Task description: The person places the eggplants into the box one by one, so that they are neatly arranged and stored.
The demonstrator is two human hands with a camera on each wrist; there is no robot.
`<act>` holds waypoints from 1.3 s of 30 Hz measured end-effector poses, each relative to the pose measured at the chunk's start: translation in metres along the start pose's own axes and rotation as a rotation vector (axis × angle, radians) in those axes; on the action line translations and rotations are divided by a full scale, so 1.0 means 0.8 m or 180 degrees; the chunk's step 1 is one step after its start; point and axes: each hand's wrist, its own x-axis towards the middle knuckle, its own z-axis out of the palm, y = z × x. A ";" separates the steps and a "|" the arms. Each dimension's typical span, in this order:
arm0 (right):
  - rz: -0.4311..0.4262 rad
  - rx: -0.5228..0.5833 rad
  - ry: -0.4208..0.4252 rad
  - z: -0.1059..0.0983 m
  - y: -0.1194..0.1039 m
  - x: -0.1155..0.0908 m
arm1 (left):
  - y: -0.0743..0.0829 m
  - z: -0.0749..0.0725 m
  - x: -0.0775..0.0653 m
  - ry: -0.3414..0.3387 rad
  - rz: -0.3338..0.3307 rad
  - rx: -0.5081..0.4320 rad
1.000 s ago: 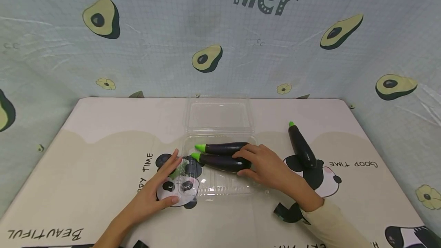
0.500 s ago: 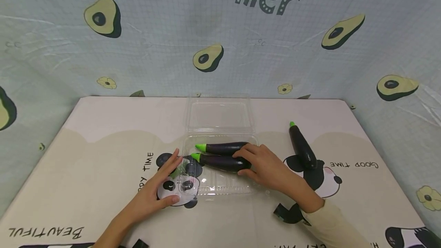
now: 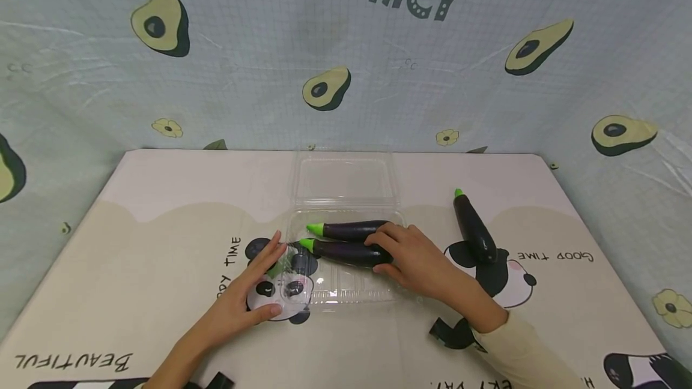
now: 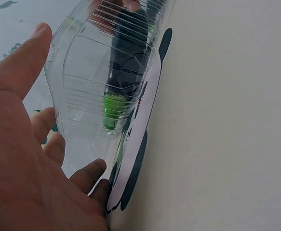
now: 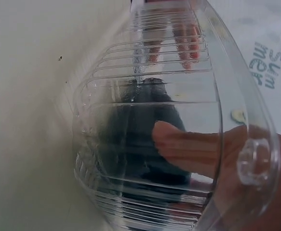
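Note:
A clear plastic clamshell box (image 3: 354,300) lies unfolded with its lid (image 3: 346,180) flat behind it. Two toy eggplants with bright green tips lie side by side in its base, tips to the left: a nearer eggplant (image 3: 346,253) and a farther eggplant (image 3: 348,230). My right hand (image 3: 418,262) reaches into the box and grips the thick end of the nearer one, thumb (image 5: 183,149) on the near side. At the box's left edge my left hand (image 3: 240,302) spreads its fingers; in the left wrist view the thumb (image 4: 29,62) touches or nearly touches the rim.
A third eggplant (image 3: 474,227) lies on the table to the right of the box, beyond the right forearm. The printed tablecloth (image 3: 162,281) covers the table. A patterned curtain (image 3: 238,65) stands along the back and sides.

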 end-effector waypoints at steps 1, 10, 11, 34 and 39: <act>-0.0004 -0.0005 0.0000 0.000 0.000 0.000 | 0.000 0.000 0.000 0.0002 0.0007 0.0003; -0.0007 -0.0084 -0.0047 -0.001 0.002 0.003 | 0.002 -0.001 0.003 -0.0001 0.0001 0.0022; -0.0003 -0.0084 -0.0052 -0.001 0.002 0.003 | 0.002 -0.001 0.003 -0.0007 -0.0002 0.0021; -0.0102 -0.0208 -0.0002 -0.001 0.001 0.002 | 0.002 0.000 0.002 0.0004 0.0017 -0.0029; -0.0099 -0.0260 -0.0013 0.000 0.000 0.003 | 0.001 0.000 0.001 0.0001 0.0015 -0.0019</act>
